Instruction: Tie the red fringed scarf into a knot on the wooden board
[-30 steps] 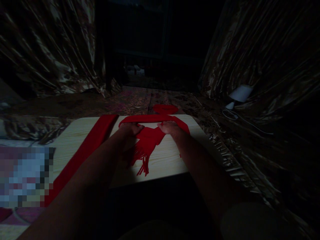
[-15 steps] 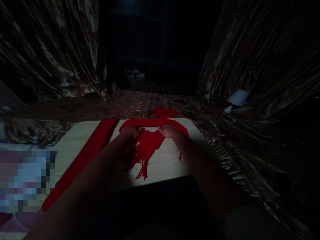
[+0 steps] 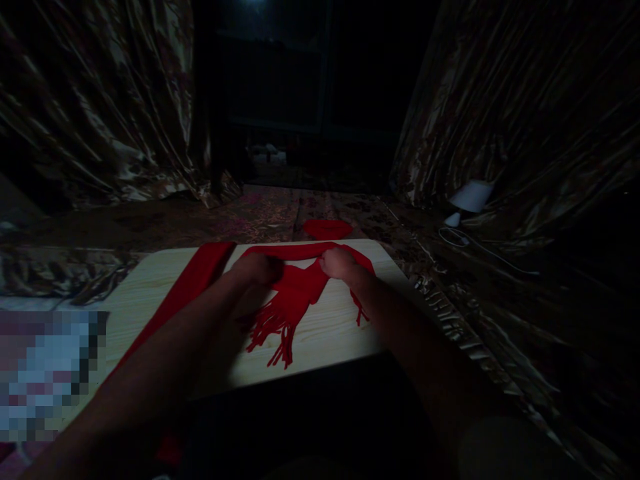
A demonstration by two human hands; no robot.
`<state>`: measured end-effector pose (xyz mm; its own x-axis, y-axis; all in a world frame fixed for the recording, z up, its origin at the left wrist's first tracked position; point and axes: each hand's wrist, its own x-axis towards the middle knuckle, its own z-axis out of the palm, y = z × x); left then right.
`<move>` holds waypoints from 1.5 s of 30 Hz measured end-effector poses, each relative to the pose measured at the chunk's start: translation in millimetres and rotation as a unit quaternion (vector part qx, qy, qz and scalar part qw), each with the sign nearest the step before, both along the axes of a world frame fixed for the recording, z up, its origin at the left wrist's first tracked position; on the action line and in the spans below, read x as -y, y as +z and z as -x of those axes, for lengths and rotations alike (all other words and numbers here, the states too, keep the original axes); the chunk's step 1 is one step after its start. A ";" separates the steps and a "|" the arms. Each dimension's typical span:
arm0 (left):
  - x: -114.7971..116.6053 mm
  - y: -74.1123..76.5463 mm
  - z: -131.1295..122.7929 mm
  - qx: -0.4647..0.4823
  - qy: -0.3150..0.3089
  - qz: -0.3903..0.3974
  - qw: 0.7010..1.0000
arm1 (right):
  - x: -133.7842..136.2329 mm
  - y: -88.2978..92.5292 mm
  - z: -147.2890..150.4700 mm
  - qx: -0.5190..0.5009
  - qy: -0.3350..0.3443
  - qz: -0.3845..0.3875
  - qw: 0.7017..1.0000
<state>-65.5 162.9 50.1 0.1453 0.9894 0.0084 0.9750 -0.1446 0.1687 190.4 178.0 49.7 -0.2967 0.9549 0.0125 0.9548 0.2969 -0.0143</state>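
Note:
A red fringed scarf (image 3: 300, 283) lies bent in a loop on a pale wood-grain table (image 3: 345, 333), its tassels pointing toward me. My left hand (image 3: 260, 268) is closed on the scarf's left side, with its fingertips partly hidden in shadow. On the other side, my right hand (image 3: 337, 263) pinches the red cloth near the loop's upper right. Another long red strip of cloth (image 3: 207, 263) runs along the table's left part, partly covered by my left forearm; whether it joins the scarf I cannot tell.
Beyond the table's far edge lies a red cloth item (image 3: 327, 229) on a patterned cover. A small white lamp (image 3: 471, 197) with its cord stands at the right. Patterned curtains (image 3: 100, 100) hang on both sides. A blurred-out patch (image 3: 45, 373) covers the lower left.
My left hand has closed more around the scarf and shifted slightly left. My right hand's fingers have drawn together on the cloth. The tassels are spread a little more to the left.

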 end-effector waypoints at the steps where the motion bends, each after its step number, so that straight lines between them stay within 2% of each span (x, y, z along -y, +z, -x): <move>1: 4.0 4.7 0.3 -0.017 0.021 -0.003 1.000 | 4.0 2.3 0.0 0.002 -0.001 -0.028 1.000; 3: 11.3 11.9 -1.3 -0.054 0.059 -0.023 0.997 | 10.9 5.1 1.3 -0.007 0.005 -0.088 0.996; 4: 14.0 13.5 -2.9 -0.064 0.059 -0.038 0.996 | 13.3 5.2 2.6 -0.017 0.012 -0.115 0.993; 7: 16.6 7.8 -7.7 -0.062 -0.003 -0.083 0.995 | 13.6 0.3 6.8 -0.041 0.041 -0.155 0.986; 9: 14.0 -4.1 -7.8 -0.064 -0.021 -0.089 0.994 | 8.4 -7.1 7.0 -0.043 0.052 -0.133 0.989; 14: 2.1 -37.7 2.6 -0.058 0.034 -0.021 0.998 | -11.8 -28.1 -6.5 -0.039 -0.004 0.022 0.999; 17: -1.7 -45.0 6.8 -0.041 0.037 -0.023 0.998 | -16.9 -33.7 -12.5 -0.047 -0.015 0.049 0.998; 21: 6.1 -35.7 0.7 -0.017 0.036 -0.014 0.999 | -6.8 -28.4 -7.9 -0.064 -0.006 -0.014 0.998; 24: 26.5 -22.4 -12.3 0.008 -0.008 -0.038 0.999 | 6.0 -16.7 -9.5 -0.095 0.007 -0.091 0.991; 27: 53.3 -14.3 -24.7 0.029 -0.080 -0.023 0.996 | 12.5 -3.8 -30.9 -0.146 0.000 -0.129 0.981; 30: 73.5 -19.5 -28.0 0.027 -0.107 0.002 0.994 | 14.6 0.7 -69.6 -0.211 -0.081 -0.124 0.966; 32: 79.8 -29.1 -24.8 0.033 -0.098 0.009 0.995 | 18.5 -4.7 -96.1 -0.244 -0.144 -0.126 0.951; 34: 81.3 -39.1 -20.1 0.033 -0.093 0.011 0.995 | 25.8 -16.5 -116.7 -0.269 -0.171 -0.128 0.939; 37: 79.8 -48.3 -15.3 0.025 -0.103 -0.002 0.994 | 38.6 -39.7 -132.9 -0.267 -0.146 -0.144 0.942; 40: 78.5 -50.2 -15.4 0.012 -0.100 -0.017 0.995 | 45.5 -56.5 -136.0 -0.239 -0.113 -0.155 0.952; 45: 79.0 -49.1 -17.9 -0.006 -0.090 -0.021 0.996 | 45.5 -58.5 -133.2 -0.243 -0.110 -0.156 0.951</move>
<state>-47.7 83.9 0.9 0.3205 0.9461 0.0463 0.9344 -0.3238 0.1483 323.6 132.4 -8.8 0.0234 0.9202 0.3907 0.8976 0.1528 -0.4135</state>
